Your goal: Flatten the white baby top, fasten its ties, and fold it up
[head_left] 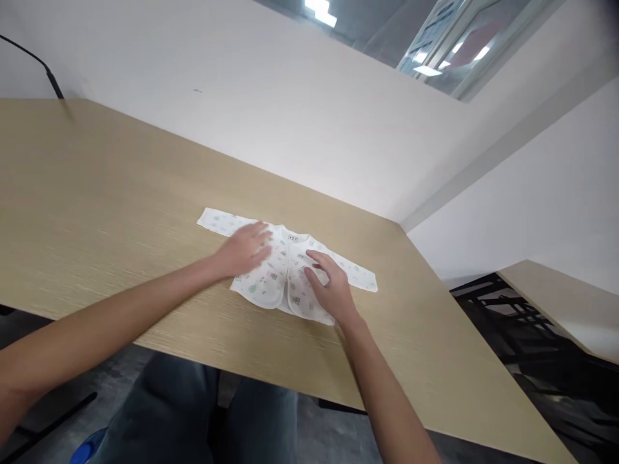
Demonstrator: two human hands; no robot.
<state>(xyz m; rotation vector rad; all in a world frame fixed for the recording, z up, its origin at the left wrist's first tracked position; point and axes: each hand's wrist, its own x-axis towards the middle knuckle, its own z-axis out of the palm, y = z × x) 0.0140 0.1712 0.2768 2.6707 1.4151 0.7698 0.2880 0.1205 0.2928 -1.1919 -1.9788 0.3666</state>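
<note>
White printed fabric forms one round-necked jacket [282, 263] (two long sleeves [360, 274] spread wide) lying on one pale wood-grain bench [145, 187]; over its front are two bare hands, left hand [245, 250] and right hand [333, 287], fingers parted, grasping nothing.

White it is on the little jacket [279, 276], sprinkled all over with tiny motifs in soft green and grey, some of them dark-outlined! Pale tan now, the counter [145, 187], streaked with fine wood grain! Plain white on the wall [242, 84], black on the cable [53, 84], muted blue on the trousers [159, 412], and mottled grey across the floor [333, 435]!
</note>
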